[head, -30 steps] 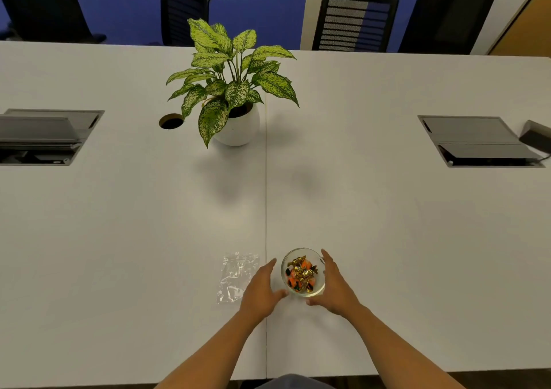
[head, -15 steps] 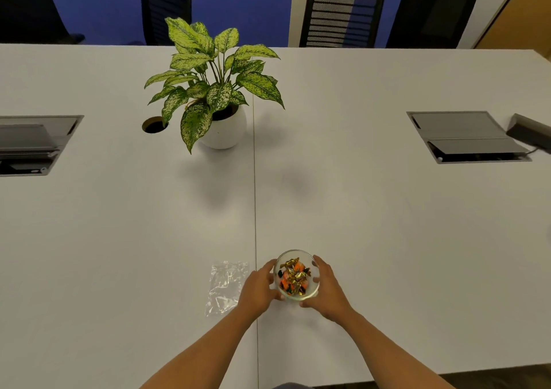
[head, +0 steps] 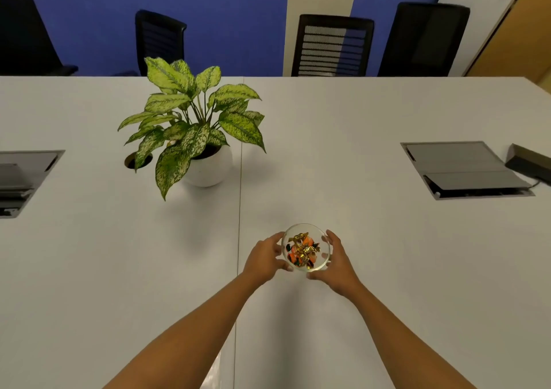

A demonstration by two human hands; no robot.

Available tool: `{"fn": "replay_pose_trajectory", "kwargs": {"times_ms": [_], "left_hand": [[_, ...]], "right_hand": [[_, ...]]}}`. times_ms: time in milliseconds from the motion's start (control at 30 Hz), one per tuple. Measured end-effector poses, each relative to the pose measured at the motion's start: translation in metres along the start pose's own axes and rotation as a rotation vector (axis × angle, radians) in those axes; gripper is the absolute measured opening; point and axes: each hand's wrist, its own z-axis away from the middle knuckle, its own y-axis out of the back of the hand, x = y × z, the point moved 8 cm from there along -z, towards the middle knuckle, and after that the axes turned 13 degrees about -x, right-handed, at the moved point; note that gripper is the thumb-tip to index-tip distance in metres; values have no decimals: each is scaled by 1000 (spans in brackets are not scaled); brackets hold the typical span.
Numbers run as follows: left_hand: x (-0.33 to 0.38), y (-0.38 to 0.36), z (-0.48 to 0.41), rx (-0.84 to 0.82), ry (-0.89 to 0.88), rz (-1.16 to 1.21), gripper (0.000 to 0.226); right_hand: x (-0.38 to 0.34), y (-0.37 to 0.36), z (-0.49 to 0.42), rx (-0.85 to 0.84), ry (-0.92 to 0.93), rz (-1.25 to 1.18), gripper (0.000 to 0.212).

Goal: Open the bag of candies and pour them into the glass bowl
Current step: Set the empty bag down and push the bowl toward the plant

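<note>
Both hands have carried the glass bowl [head: 306, 247] farther out over the table since half a second ago, so the emptied bag [head: 212, 373], which lay just left of the bowl, now shows only as a clear crinkled scrap at the bottom edge, partly hidden by the left forearm. Inside the bowl sit the candies [head: 302, 251], a small heap of gold and orange wrappers, none visible on the table around it. My reading is that the pouring is done and this step is only placing the bowl.

Fingers of the left hand [head: 264, 259] curve around the bowl's left wall, thumb near the lower rim; the right hand [head: 335, 259] cups the opposite wall the same way, so the bowl is held between two partly curled hands. Whether its base touches the table [head: 387, 269] or hangs just above it, I cannot tell.

To finish well, keep the rim level, set the base flat right of the centre seam [head: 239, 209], and loosen both hands together so the glass neither slides nor tips. Farther off stand the potted plant [head: 193, 129] and the cable boxes, well apart and no obstacle.
</note>
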Motion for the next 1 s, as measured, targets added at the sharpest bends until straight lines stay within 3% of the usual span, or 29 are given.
{"fn": "replay_pose_trajectory", "kwargs": {"times_ms": [433, 700, 1000], "left_hand": [[41, 97, -178, 72, 64, 18, 92], [15, 133, -249, 103, 75, -3, 90], [-10, 143, -278, 119, 129, 101, 90]], "right_hand": [[-56, 94, -199, -59, 47, 60, 116], [-53, 96, -288, -87, 42, 111, 119], [-43, 92, -325, -102, 21, 102, 118]]}}
